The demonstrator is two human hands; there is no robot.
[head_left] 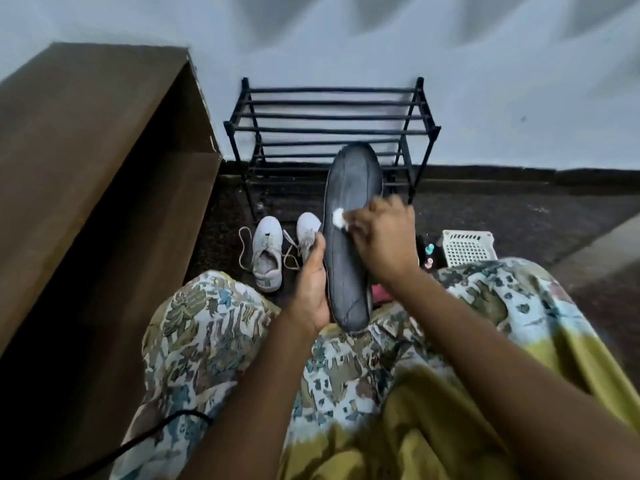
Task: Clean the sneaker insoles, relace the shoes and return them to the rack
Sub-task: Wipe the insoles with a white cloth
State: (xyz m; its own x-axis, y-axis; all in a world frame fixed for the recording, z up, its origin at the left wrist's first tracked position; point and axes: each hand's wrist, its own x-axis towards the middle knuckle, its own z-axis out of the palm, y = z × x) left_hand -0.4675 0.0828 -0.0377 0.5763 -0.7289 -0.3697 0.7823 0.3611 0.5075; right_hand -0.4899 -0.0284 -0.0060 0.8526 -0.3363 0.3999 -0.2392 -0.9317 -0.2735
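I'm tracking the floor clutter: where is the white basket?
In the head view, the white basket sits on the dark floor at right, beyond the person's right knee, right of the black shoe rack.

No legible text, label, brand or number on insole (349,237), sneakers (266,258), rack (329,116) or basket (467,247)

The person wore a loose garment (207,341) printed with a busy patchwork of cream, olive, brown and blue shapes. Under the right arm (485,344) the print gave way to plain mustard yellow, with pale tie-dyed blotches beyond that arm. The right arm and the left arm (249,386) were bare.
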